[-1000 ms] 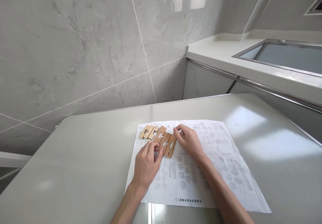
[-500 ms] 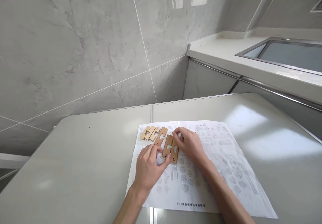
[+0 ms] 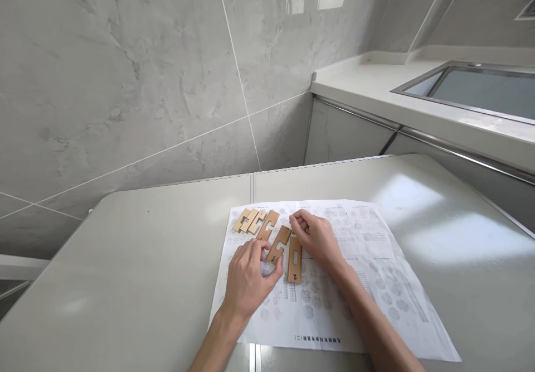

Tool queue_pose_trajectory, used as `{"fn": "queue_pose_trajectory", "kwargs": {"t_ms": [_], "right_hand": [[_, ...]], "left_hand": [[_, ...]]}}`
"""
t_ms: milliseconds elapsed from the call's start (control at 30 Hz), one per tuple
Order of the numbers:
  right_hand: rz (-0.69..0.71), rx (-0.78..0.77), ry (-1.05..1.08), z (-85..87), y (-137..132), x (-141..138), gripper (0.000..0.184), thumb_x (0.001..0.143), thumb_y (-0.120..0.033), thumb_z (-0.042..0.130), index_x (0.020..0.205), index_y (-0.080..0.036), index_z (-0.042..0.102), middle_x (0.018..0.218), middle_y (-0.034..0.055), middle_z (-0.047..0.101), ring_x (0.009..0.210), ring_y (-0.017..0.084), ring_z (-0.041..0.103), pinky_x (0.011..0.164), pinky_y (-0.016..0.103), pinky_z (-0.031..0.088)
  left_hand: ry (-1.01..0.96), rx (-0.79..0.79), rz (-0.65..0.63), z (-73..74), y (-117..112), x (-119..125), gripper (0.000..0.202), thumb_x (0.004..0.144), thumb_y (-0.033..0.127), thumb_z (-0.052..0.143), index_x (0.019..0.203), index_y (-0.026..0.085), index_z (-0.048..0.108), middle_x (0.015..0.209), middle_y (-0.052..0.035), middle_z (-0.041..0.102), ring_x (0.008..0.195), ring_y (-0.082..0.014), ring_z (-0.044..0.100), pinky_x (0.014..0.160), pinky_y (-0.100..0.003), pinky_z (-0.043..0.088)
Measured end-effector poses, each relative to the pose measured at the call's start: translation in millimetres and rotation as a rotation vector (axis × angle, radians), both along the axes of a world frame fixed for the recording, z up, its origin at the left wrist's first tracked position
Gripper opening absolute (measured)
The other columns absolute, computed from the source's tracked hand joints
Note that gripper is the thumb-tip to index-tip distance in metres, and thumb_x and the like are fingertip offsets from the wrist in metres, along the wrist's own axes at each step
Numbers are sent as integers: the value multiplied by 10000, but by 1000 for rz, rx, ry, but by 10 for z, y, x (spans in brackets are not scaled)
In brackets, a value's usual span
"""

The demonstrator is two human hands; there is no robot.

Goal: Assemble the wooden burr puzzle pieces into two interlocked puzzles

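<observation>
Several flat notched wooden pieces lie on a printed instruction sheet on a grey table. My left hand pinches the near end of the piece marked 3. Beside it lies the piece marked 2, with the curled fingers of my right hand touching its far end. Another notched piece and a small cluster of pieces lie further back on the sheet's left corner.
A grey tiled wall rises behind the table. To the right runs a white counter with a steel sink set in it, above grey cabinet fronts. A seam splits the tabletop.
The pieces marked 2 and 3 have slid toward me, away from the other pieces, and have separated; piece 2 now lies nearly straight. Both hands followed them slightly nearer.
</observation>
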State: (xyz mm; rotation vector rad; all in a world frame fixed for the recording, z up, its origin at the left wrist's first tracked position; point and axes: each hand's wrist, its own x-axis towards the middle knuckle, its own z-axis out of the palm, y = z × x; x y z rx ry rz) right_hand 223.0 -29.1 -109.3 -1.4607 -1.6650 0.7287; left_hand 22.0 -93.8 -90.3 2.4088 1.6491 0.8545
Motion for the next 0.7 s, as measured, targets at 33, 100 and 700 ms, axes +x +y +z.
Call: {"fn": "queue_pose_trajectory", "kwargs": {"t_ms": [33, 100, 700], "right_hand": [[0, -3, 4, 2, 0, 1, 313, 1062, -416, 505, 805, -250, 571, 615, -36, 622, 534, 160, 539, 588, 290, 390], [-1, -7, 11, 5, 1, 2, 313, 1061, -418, 504, 807, -250, 577, 621, -34, 630, 538, 161, 542, 587, 293, 393], [-7, -14, 20, 4, 21, 5, 324, 1062, -419, 504, 803, -247, 596, 633, -24, 646, 548, 166, 546, 602, 305, 397]], "left_hand": [[-11, -2, -26, 18, -14, 6, 110, 1001, 238, 662, 1087, 222, 595, 854, -4, 622, 738, -184, 625, 708, -331, 523], [-24, -9, -98, 65, -54, 34, 113, 1045, 198, 601, 1151, 235, 606, 944, -28, 649, 808, -189, 643, 765, -339, 536], [37, -52, 36, 47, -291, 392, 194, 872, 208, 763, 927, 213, 577, 915, -34, 640, 844, -238, 612, 768, -412, 514]]}}
